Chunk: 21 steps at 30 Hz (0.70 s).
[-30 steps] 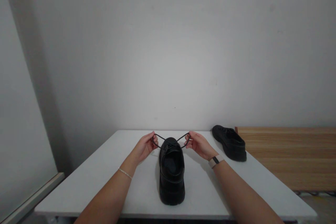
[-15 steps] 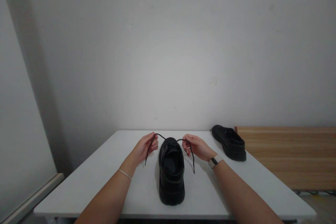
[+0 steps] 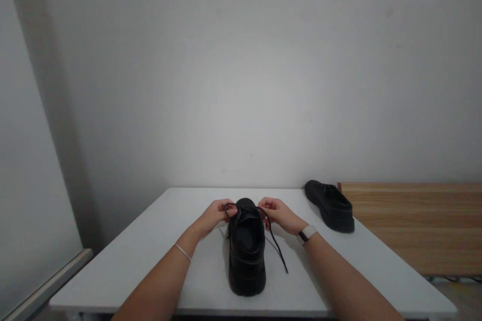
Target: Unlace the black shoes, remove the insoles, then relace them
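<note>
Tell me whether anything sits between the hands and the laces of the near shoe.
Nothing visible does. The left hand and right hand are already at the laces on top of the shoe, one on each side. The other shoe lies apart, off to the right on the table.

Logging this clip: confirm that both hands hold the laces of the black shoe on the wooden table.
Wrong table. In the head view both hands, left hand and right hand, hold the laces of the black shoe on the white table.
</note>
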Available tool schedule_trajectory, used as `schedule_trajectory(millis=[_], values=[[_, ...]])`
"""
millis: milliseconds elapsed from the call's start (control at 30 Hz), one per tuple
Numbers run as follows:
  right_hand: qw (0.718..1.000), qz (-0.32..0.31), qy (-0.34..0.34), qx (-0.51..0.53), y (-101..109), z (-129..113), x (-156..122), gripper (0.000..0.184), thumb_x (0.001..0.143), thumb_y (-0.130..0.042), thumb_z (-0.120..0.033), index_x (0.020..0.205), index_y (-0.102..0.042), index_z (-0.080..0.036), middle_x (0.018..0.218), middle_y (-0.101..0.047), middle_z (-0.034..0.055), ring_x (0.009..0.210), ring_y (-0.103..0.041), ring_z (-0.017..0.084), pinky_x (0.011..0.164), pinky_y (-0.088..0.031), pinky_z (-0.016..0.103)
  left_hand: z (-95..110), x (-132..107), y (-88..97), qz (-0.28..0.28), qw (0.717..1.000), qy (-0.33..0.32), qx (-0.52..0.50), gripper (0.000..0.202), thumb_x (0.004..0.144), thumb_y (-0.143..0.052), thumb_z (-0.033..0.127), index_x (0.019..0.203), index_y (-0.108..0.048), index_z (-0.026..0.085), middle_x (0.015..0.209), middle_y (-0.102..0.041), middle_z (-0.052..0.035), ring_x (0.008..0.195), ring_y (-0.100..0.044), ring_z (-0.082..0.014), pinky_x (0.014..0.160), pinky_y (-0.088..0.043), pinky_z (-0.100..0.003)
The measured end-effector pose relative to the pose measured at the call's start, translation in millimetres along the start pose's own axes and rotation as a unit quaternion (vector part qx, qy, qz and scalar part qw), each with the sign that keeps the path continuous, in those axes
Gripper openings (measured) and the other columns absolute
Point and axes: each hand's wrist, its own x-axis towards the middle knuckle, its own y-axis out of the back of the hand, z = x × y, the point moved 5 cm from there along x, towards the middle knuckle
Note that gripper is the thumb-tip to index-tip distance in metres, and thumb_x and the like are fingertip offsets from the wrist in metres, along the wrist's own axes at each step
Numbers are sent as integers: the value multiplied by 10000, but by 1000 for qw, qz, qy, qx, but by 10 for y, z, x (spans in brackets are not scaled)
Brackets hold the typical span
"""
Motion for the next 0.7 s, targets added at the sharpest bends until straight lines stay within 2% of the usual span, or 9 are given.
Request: schedule_trajectory(millis=[200, 400, 567, 700], values=[[1000, 12, 4, -20, -3, -1, 10, 434, 712, -772, -534, 799, -581, -154, 594, -550, -43, 490, -495, 81, 451, -433, 213, 21, -3, -1, 1, 1000, -2, 24, 357, 699, -797, 439, 772, -679, 110, 637, -590, 10, 597, -486, -117, 592, -348, -249], [998, 40, 23, -32, 29, 14, 49, 440, 716, -756, -552, 749, -544, -168, 577, -505, -66, 449, -464, 68, 437, -422, 217, 2, 30, 31, 36, 999, -10, 15, 367, 676, -792, 468, 734, -639, 139, 594, -546, 40, 555, -445, -98, 547, -310, -227], [999, 15, 6, -33, 18, 9, 19, 421, 742, -737, -541, 805, -573, -158, 638, -538, -44, 492, -510, 82, 447, -446, 222, -7, 4, 10, 15, 1000, 1, 13, 364, 675, -802, 448, 774, -641, 137, 597, -548, 38, 544, -439, -94, 532, -294, -222], [999, -5, -1, -36, 9, 0, 5, 435, 720, -756, -543, 780, -568, -155, 636, -547, -35, 506, -532, 93, 458, -462, 231, 19, -11, 15, 4, 1000, 2, 16, 373, 664, -811, 454, 741, -648, 128, 606, -552, 26, 562, -447, -100, 544, -304, -227]])
